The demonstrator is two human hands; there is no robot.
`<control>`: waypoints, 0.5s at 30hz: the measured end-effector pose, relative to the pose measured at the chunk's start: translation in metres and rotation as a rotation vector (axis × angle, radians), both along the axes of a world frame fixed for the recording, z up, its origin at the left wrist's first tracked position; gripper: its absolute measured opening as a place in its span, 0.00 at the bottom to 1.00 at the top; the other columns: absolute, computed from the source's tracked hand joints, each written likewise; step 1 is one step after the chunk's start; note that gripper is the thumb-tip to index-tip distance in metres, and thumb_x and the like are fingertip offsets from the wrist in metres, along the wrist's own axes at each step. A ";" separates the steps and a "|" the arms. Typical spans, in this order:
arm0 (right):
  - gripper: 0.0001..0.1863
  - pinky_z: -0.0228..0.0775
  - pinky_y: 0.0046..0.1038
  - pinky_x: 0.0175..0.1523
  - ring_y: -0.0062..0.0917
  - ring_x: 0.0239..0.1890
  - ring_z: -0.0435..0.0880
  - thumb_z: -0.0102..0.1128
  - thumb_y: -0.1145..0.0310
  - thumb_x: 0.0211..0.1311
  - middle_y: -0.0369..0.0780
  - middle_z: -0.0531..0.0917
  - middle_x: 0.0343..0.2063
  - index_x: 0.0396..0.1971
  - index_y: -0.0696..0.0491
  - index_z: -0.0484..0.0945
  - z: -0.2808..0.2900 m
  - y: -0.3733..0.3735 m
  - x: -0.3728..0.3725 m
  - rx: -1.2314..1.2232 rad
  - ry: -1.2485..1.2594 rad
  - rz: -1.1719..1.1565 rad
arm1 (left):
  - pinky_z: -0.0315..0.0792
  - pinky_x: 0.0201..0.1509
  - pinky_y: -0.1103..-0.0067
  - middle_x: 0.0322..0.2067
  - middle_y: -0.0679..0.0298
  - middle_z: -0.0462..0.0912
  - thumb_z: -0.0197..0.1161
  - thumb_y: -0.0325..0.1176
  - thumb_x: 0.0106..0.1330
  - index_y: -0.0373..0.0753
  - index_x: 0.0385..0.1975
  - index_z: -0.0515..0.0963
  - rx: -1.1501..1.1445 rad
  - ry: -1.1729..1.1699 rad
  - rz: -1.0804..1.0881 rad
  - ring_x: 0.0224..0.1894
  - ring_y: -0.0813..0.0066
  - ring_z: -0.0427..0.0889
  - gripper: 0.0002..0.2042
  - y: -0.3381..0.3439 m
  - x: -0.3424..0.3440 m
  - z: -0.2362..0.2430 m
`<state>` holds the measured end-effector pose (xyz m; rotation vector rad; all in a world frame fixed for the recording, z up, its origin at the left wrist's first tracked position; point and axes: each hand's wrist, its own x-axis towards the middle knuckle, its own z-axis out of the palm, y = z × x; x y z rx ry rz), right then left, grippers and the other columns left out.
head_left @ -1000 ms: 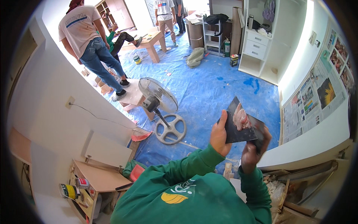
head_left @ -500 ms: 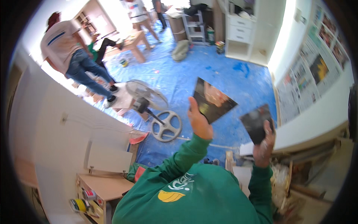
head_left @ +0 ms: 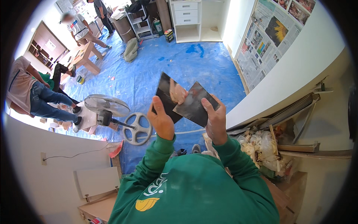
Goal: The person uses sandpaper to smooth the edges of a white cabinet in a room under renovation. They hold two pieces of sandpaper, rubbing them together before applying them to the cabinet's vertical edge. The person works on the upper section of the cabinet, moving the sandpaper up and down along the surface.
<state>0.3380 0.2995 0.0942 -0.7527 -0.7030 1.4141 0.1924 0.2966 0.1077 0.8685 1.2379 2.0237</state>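
My left hand [head_left: 162,120] grips a thin dark square putty scraper [head_left: 163,88] by its near edge, with the thumb on top. A lump of pinkish-beige paste [head_left: 177,92] sits on that scraper. My right hand [head_left: 217,122] holds a second dark, flat putty scraper [head_left: 193,105], its thumb lying across the face. A faint smear shows on this one. The right scraper's left corner overlaps the left scraper just below the paste. Both are in front of my chest, above the floor. Fingers under the scrapers are hidden.
Blue sheeting [head_left: 179,67] covers the floor. A standing fan [head_left: 108,106] is at the left, near a person in jeans [head_left: 48,97] on a low platform. Plastic scraps and boards [head_left: 263,149] crowd my right. White drawers [head_left: 186,14] and a stepladder [head_left: 140,24] stand far off.
My hands have come together, so the two scrapers now overlap instead of standing apart. The view has turned to the right, shifting the fan, people and drawers leftward.
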 end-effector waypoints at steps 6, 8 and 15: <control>0.14 0.75 0.22 0.46 0.19 0.39 0.83 0.62 0.69 0.68 0.38 0.84 0.39 0.48 0.62 0.79 0.018 -0.003 0.009 -0.104 0.014 -0.009 | 0.59 0.28 0.71 0.19 0.60 0.65 0.51 0.36 0.78 0.31 0.26 0.70 -0.095 0.504 -0.206 0.25 0.75 0.60 0.18 -0.034 0.000 -0.009; 0.17 0.77 0.26 0.52 0.23 0.43 0.85 0.59 0.65 0.70 0.39 0.84 0.44 0.52 0.60 0.78 0.019 0.000 0.025 -0.023 0.015 0.070 | 0.66 0.30 0.67 0.23 0.49 0.71 0.54 0.34 0.76 0.30 0.29 0.74 -0.100 0.608 -0.379 0.24 0.53 0.66 0.14 -0.040 -0.005 -0.014; 0.23 0.67 0.40 0.68 0.35 0.58 0.80 0.58 0.70 0.61 0.42 0.80 0.57 0.58 0.56 0.75 0.005 -0.006 0.083 -0.023 0.385 0.139 | 0.71 0.39 0.76 0.29 0.67 0.81 0.50 0.51 0.78 0.31 0.39 0.79 -0.398 -0.084 -0.616 0.31 0.77 0.75 0.24 -0.024 -0.027 -0.052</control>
